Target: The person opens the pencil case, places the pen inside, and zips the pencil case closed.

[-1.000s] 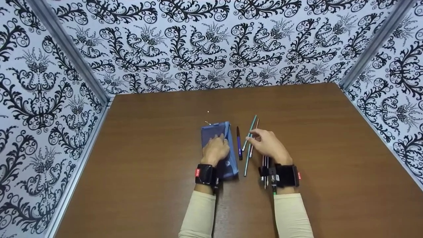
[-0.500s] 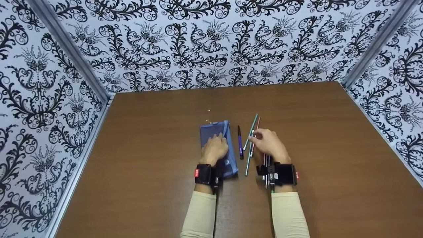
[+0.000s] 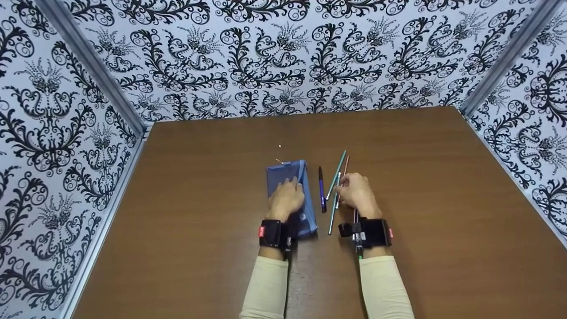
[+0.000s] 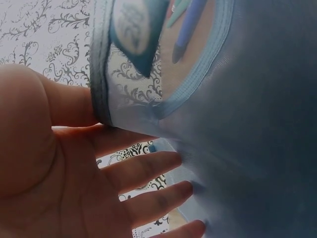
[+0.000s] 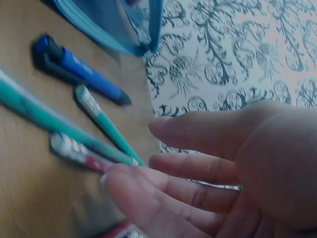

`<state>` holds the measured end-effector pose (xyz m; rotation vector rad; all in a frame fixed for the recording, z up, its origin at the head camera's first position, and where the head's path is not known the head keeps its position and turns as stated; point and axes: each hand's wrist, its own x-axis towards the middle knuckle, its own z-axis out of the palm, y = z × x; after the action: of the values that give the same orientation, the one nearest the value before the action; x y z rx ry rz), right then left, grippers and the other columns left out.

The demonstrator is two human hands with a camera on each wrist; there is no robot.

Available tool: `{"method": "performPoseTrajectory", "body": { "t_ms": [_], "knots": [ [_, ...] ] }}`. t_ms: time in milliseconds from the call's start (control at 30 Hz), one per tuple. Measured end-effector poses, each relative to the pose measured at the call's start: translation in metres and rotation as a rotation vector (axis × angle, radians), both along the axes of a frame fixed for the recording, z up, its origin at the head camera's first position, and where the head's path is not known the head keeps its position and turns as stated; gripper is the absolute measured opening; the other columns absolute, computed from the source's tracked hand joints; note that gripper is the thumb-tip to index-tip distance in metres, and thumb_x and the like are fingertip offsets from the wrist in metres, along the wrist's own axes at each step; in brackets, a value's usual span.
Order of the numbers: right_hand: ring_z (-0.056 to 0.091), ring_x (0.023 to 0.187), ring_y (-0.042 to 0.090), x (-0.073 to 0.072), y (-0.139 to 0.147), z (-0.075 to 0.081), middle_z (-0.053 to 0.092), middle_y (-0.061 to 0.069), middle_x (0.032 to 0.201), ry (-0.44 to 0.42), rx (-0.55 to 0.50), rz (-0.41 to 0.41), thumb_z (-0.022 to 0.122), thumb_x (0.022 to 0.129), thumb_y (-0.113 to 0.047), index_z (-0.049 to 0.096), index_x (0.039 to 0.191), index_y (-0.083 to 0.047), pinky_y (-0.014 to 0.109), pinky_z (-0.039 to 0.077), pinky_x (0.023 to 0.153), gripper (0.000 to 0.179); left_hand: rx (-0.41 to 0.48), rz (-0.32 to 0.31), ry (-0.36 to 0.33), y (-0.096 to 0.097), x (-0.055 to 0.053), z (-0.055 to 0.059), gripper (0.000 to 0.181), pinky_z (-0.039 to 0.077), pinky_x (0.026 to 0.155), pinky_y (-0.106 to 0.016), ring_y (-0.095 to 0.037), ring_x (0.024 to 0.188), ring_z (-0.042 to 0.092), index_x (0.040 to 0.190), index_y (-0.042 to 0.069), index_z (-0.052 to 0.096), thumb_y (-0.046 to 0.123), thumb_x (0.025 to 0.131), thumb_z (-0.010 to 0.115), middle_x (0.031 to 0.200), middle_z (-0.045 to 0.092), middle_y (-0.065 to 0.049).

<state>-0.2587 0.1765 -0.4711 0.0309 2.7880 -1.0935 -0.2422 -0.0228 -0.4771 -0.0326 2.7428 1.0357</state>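
A blue mesh pencil case (image 3: 304, 217) lies on the table, its zipped opening toward the right. My left hand (image 3: 287, 199) rests over it; in the left wrist view thumb and index finger pinch the edge of the opening, the other fingers straight against the mesh. My right hand (image 3: 356, 192) hovers at the silver end of a teal pencil (image 3: 332, 217). In the right wrist view its thumb stands apart from the loosely bent fingers. A second teal pencil (image 5: 113, 130) and a red pencil (image 5: 86, 153) lie close by. A blue pen (image 3: 322, 190) sits between case and pencils.
More pencils (image 3: 355, 216) lie partly hidden under my right wrist. The brown table (image 3: 199, 186) is bordered by patterned walls (image 3: 266, 57) at the back and sides. Small bright specks (image 3: 279, 145) show beyond the case.
My right hand has moved slightly left and its fingers have come down closer to the teal pencil's end. The left hand stays on the pencil case.
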Motion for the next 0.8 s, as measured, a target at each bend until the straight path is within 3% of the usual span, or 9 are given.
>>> {"method": "performPoseTrajectory", "body": {
  "t_ms": [267, 467, 800],
  "knots": [
    [0.069, 0.093, 0.037, 0.001, -0.029, -0.005, 0.073, 0.02, 0.097, 0.139, 0.128, -0.01, 0.075, 0.086, -0.013, 0.073, 0.099, 0.002, 0.048, 0.055, 0.082, 0.02, -0.02, -0.008, -0.016, 0.0, 0.001, 0.001, 0.053, 0.023, 0.119, -0.055, -0.04, 0.147, 0.026, 0.153, 0.012, 0.038, 0.034, 0.105, 0.03, 0.158, 0.033, -0.017],
    [0.07, 0.086, 0.037, 0.005, -0.04, -0.01, 0.074, 0.018, 0.093, 0.17, 0.165, -0.06, 0.076, 0.084, -0.013, 0.074, 0.09, -0.002, 0.048, 0.056, 0.076, 0.013, -0.005, 0.0, -0.035, 0.0, 0.001, 0.002, 0.054, 0.02, 0.119, -0.057, -0.038, 0.148, 0.023, 0.154, 0.012, 0.037, 0.035, 0.105, 0.03, 0.16, 0.031, -0.015],
    [0.07, 0.084, 0.035, 0.005, -0.043, -0.011, 0.073, 0.019, 0.092, 0.131, 0.159, -0.08, 0.076, 0.083, -0.013, 0.074, 0.088, -0.003, 0.048, 0.056, 0.073, 0.012, 0.015, 0.005, -0.038, -0.003, 0.0, 0.001, 0.054, 0.018, 0.119, -0.06, -0.039, 0.149, 0.022, 0.154, 0.012, 0.035, 0.036, 0.106, 0.03, 0.16, 0.028, -0.016]
  ]
}}
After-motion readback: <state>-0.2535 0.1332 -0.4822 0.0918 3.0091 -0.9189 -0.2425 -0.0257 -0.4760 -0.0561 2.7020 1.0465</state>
